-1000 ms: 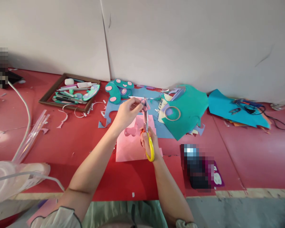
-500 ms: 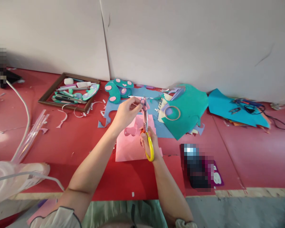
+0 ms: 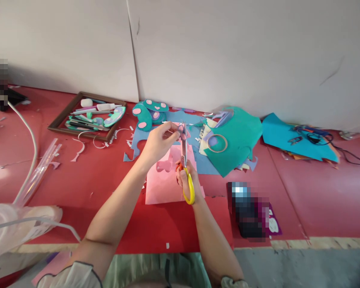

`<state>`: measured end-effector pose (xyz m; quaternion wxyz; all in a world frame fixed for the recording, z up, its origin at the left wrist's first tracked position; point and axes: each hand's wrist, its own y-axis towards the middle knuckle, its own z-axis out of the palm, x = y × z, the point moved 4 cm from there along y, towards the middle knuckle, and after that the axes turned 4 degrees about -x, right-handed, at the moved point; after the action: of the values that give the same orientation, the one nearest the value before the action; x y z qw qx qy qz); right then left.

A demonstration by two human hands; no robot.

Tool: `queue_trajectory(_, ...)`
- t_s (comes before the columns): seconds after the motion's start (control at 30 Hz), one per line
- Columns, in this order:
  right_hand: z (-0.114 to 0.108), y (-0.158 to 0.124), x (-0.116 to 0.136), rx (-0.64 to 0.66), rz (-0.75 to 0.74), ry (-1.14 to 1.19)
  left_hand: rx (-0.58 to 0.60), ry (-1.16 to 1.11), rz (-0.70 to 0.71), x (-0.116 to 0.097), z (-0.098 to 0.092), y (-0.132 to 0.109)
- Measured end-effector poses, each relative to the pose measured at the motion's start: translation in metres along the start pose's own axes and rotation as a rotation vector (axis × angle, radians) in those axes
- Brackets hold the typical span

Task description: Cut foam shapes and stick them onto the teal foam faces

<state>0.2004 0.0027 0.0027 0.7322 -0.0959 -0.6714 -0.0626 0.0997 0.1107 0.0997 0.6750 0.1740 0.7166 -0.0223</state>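
My right hand (image 3: 188,178) grips scissors (image 3: 184,150) with yellow and orange handles, blades pointing away from me. A small pink piece (image 3: 184,130) is pinched between the thumb and fingers of my left hand (image 3: 161,142), right at the blades. Whether the blades are parted is too small to tell. Below both hands lies a pink sheet (image 3: 165,188) with a cut-out opening in its upper part. It partly covers a blue sheet (image 3: 210,166). Teal cut shapes with pink ovals (image 3: 143,116) lie beyond my left hand.
A brown frame-like tray (image 3: 55,126) holds pens, a cutter and cut shapes. To the right are a teal sheet (image 3: 240,136) with a tape ring (image 3: 217,143), a bright blue sheet (image 3: 279,136) under a cable, and a blurred dark object (image 3: 249,212). A clear plastic container (image 3: 6,228) stands front left.
Both hands stay almost in place with the scissors at the pink piece. The scissors and small piece have shifted only very slightly.
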Motion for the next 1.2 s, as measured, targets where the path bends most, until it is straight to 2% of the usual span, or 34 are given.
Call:
queue_trajectory(0.3,-0.0014,-0.0012,-0.0029,0.050,-0.041,0.024,0.033,0.032,0.032,-0.0008,-0.0025,0.0002)
queue_trajectory(0.63,-0.0030,-0.0012,-0.0035,0.018,-0.087,0.008,0.030,-0.003,0.005,0.0029,-0.0034,0.0005)
queue_trajectory(1.2,-0.0013,-0.0016,-0.0001,-0.001,-0.030,0.012,0.039,-0.014,-0.008,-0.0004,-0.0029,-0.0007)
